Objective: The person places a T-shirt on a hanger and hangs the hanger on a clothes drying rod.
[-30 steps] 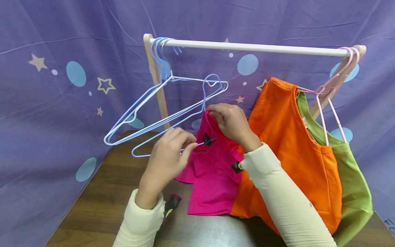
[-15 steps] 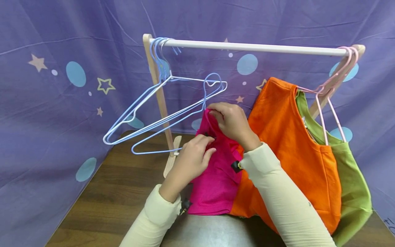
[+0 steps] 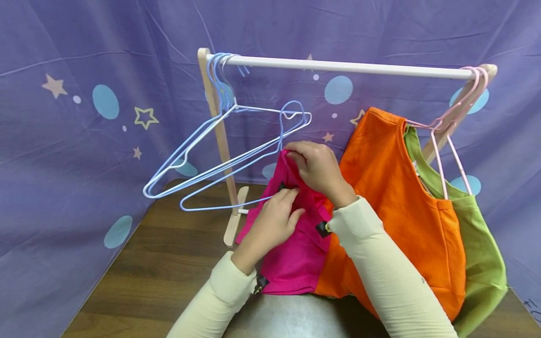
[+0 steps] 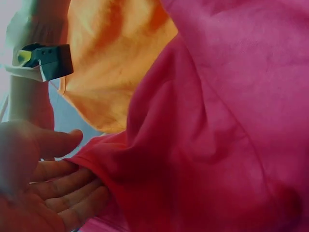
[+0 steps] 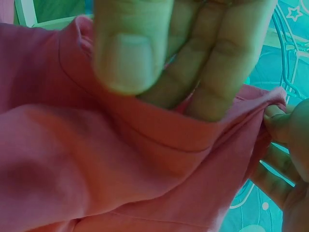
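A bright pink shirt (image 3: 296, 253) hangs from my right hand (image 3: 317, 171), whose thumb and fingers pinch its neck edge beside the neck of a blue clothes hanger (image 3: 228, 206). That hanger's hook points up off the rail, and its far end is hidden by the shirt and hand. My left hand (image 3: 274, 220) is at the shirt's front, fingertips at the neck opening. In the left wrist view its fingers (image 4: 72, 193) lie straight, tips behind the cloth edge, thumb apart. The right wrist view shows a large thumb (image 5: 128, 63) outside the collar.
A clothes rack with a white rail (image 3: 338, 65) stands behind. Blue and white hangers (image 3: 186, 141) hang at its left end. Orange (image 3: 405, 211) and green (image 3: 482, 234) garments hang on pink hangers (image 3: 439, 141) at right. A wooden table (image 3: 160, 263) lies below.
My left hand lets go of the blue hanger's lower bar and moves right to the shirt's neck opening. The right hand keeps its pinch in place.
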A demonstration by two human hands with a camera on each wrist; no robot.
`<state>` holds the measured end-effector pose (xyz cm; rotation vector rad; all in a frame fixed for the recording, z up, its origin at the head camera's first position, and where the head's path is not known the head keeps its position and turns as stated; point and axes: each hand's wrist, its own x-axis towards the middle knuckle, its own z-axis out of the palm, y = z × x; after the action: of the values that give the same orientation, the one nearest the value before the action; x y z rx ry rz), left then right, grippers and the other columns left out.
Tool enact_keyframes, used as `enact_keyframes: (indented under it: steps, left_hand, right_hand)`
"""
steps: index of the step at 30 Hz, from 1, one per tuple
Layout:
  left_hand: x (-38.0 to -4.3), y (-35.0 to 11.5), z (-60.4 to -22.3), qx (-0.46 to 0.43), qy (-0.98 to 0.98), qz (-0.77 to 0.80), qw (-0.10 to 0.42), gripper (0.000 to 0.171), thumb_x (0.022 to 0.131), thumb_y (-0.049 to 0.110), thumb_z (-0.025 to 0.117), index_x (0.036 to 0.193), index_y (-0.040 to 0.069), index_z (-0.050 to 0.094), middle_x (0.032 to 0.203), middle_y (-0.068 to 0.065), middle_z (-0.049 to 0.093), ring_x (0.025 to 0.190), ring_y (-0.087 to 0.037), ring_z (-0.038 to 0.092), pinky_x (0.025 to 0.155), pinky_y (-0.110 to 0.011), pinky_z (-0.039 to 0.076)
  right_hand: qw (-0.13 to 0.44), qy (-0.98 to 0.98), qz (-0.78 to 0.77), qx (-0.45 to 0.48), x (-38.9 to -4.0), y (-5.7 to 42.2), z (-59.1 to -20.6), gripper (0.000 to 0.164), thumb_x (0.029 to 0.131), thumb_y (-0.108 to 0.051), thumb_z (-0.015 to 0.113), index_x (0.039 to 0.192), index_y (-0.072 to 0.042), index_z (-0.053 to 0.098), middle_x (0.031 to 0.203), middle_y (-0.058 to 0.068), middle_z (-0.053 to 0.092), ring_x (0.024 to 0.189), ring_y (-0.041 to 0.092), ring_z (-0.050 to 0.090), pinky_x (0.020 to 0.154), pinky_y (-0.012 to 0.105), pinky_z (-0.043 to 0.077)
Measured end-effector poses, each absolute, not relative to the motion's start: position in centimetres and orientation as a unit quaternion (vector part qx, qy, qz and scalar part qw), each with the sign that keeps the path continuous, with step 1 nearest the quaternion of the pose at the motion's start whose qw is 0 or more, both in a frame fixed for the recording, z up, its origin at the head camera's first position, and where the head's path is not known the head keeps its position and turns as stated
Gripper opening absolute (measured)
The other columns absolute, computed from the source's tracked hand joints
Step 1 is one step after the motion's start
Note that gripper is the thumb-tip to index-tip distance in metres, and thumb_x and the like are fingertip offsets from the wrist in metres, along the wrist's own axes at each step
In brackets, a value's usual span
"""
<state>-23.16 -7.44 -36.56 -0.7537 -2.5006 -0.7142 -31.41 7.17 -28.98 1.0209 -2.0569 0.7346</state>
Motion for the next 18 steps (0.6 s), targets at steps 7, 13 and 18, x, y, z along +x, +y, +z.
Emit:
enact_keyframes:
  steps: [7, 13, 18]
  left_hand:
    - [-23.4, -6.9, -37.2, -0.264, -0.912, -0.264, 0.167, 0.044, 0.096, 0.019, 0.072, 0.130, -0.001, 0.052, 0.116, -0.012, 0.063, 0.106, -0.027, 0.065, 0.092, -0.043, 0.055]
    - [-23.6, -7.2, -37.6, -0.262, -0.921, -0.251, 0.145, 0.031, 0.096, 0.023, 0.072, 0.110, 0.004, 0.051, 0.091, -0.004, 0.053, 0.080, -0.021, 0.060, 0.070, -0.036, 0.052]
    - [-24.1, -8.2, -37.6, -0.254, -0.936, -0.193, 0.149, 0.023, 0.096, 0.025, 0.071, 0.101, 0.007, 0.057, 0.088, -0.004, 0.056, 0.081, -0.022, 0.062, 0.068, -0.038, 0.052]
  right_hand:
    - [0.363, -0.795, 0.287, 0.392, -31.4, 7.3, -28.9, 0.016, 0.095, -0.003, 0.069, 0.108, -0.004, 0.077, 0.102, 0.009, 0.077, 0.094, 0.027, 0.073, 0.084, 0.042, 0.057]
    - [0.376, -0.789, 0.291, 0.389, -31.5, 7.6, -29.0, 0.016, 0.095, -0.002, 0.069, 0.108, -0.002, 0.077, 0.101, 0.011, 0.076, 0.092, 0.028, 0.073, 0.083, 0.042, 0.057]
    - [0.393, -0.783, 0.295, 0.382, -31.6, 7.9, -29.1, 0.015, 0.095, -0.002, 0.068, 0.107, -0.003, 0.076, 0.099, 0.011, 0.076, 0.089, 0.028, 0.072, 0.081, 0.042, 0.057]
